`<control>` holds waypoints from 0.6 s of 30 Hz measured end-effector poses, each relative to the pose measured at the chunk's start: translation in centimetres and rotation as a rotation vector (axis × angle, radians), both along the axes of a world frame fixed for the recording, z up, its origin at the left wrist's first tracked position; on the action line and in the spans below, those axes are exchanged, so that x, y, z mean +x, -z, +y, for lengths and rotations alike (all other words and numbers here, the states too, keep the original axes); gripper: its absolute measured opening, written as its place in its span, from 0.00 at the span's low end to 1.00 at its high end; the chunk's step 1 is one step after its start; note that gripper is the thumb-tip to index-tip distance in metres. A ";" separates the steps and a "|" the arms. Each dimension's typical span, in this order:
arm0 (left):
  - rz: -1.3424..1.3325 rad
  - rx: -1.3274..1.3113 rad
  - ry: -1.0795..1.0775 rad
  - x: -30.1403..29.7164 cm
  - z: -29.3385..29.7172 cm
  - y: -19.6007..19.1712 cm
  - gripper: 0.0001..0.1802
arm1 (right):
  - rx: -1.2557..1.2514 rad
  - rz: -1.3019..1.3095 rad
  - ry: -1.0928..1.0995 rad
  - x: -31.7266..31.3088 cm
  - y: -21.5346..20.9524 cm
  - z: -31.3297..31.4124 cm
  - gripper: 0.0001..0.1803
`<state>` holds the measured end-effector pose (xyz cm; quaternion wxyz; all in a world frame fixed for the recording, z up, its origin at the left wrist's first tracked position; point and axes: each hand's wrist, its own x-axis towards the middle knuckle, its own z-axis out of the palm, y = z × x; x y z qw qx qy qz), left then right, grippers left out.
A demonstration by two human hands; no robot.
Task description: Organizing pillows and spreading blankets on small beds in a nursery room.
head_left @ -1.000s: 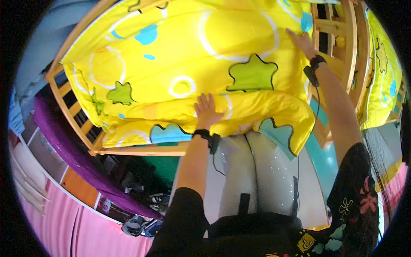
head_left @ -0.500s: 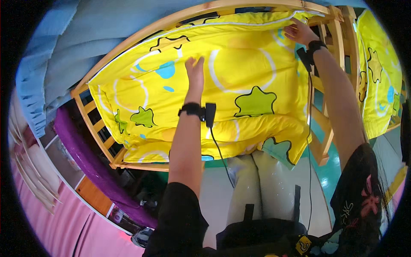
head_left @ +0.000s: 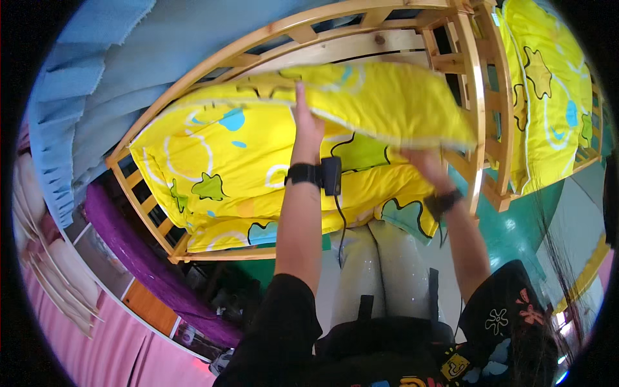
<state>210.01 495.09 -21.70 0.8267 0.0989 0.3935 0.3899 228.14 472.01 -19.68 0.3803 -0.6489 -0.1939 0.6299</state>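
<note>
A yellow quilt (head_left: 213,151) with stars, rings and blue spots lies on a wooden child's bed. Its far right part is lifted and folded toward me, so the flap (head_left: 387,103) hangs over the middle. My right hand (head_left: 427,168), smeared by motion, grips the flap's edge at the right; its fingertips are partly hidden. Against the flap's left part rests my left hand (head_left: 308,126), open, one digit stretched upward and the others partly covered by the cloth. Both wrists wear black bands.
Bare slats (head_left: 348,51) show at the bed's far side, inside its wooden rail (head_left: 271,40). Another bed with a similar yellow quilt (head_left: 548,97) stands at the right. Blue cloth (head_left: 109,84) hangs beyond, and a purple padded edge (head_left: 148,264) curves along the left.
My right hand has pulled the quilt's far right corner toward me, folding it over and baring the slats. My left hand has shifted slightly right and met the flap.
</note>
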 end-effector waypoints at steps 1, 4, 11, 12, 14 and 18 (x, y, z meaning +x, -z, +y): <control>0.007 0.004 0.004 -1.5 -0.9 0.1 0.33 | 0.018 0.228 0.270 -3.2 -1.0 -2.3 0.24; 0.457 -0.236 0.024 -5.3 -3.4 2.0 0.25 | -0.090 0.275 0.639 -7.5 -1.8 -6.4 0.23; 0.292 -0.214 -0.227 -9.5 1.5 1.5 0.11 | 0.401 0.696 0.943 -0.7 3.2 5.1 0.05; 0.302 -0.217 -0.246 -10.3 3.3 0.7 0.08 | 0.332 0.703 1.054 -0.2 1.5 9.7 0.04; 0.150 -0.160 -0.211 -9.4 6.5 -0.6 0.09 | 0.428 0.742 0.953 2.8 1.9 14.8 0.05; -0.108 0.100 0.006 -4.4 11.5 -1.3 0.16 | 0.590 0.134 0.499 11.2 3.5 18.7 0.12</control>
